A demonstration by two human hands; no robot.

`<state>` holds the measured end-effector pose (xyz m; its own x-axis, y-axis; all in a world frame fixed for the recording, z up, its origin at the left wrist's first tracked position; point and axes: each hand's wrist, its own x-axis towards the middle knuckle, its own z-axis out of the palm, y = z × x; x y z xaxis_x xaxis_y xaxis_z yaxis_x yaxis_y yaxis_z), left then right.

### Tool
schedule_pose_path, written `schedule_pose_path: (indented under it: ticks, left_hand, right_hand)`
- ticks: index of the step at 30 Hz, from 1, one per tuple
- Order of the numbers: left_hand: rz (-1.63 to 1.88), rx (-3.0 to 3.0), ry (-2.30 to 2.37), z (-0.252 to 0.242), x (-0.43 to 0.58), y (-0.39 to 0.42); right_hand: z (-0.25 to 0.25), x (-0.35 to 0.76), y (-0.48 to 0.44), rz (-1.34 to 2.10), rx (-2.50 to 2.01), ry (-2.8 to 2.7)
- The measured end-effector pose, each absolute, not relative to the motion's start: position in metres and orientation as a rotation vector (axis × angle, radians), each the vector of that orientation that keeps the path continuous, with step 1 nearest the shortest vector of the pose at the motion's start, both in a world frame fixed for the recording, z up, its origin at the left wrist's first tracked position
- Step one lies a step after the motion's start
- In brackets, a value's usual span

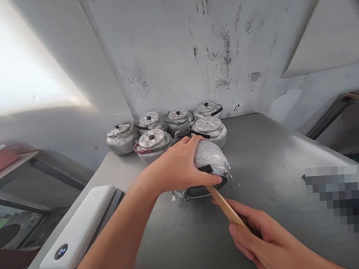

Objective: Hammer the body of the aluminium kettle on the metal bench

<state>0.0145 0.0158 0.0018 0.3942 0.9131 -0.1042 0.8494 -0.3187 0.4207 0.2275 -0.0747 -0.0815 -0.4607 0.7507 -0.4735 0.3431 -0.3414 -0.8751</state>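
Left hand (181, 167) – clasped over tilted kettle (210, 165) on metal table (259, 154) | right hand (265, 243) – gripping wooden stick (225, 206), tip at kettle's opening | six lidded kettles (152, 142) grouped behind.

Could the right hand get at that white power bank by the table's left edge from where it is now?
Probably not easily. The right hand is wrapped around a wooden stick, and the left arm, holding the tipped kettle, lies across the way to the power bank.
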Motion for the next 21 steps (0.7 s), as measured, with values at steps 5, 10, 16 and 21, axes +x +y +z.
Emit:
schedule_pose_path:
  ticks: [5, 10, 16, 21]
  left_hand:
    - [0.221, 2.251, 1.529, 0.0004, 0.0139, 0.0158]
    - [0.213, 2.261, 1.524, 0.0, 0.0135, 0.0159]
    - [0.218, 2.254, 1.527, 0.0005, 0.0136, 0.015]
    - [0.219, 2.243, 1.533, 0.0008, 0.014, 0.0142]
  right_hand:
    - [-0.0829, 0.2279, -0.0707, 1.901, -1.489, -1.674]
    - [-0.085, 0.2293, -0.0691, 1.916, -1.428, -1.623]
    - [-0.0824, 0.224, -0.0704, 1.915, -1.429, -1.503]
    - [-0.0836, 0.2238, -0.0714, 2.041, -1.437, -1.466]
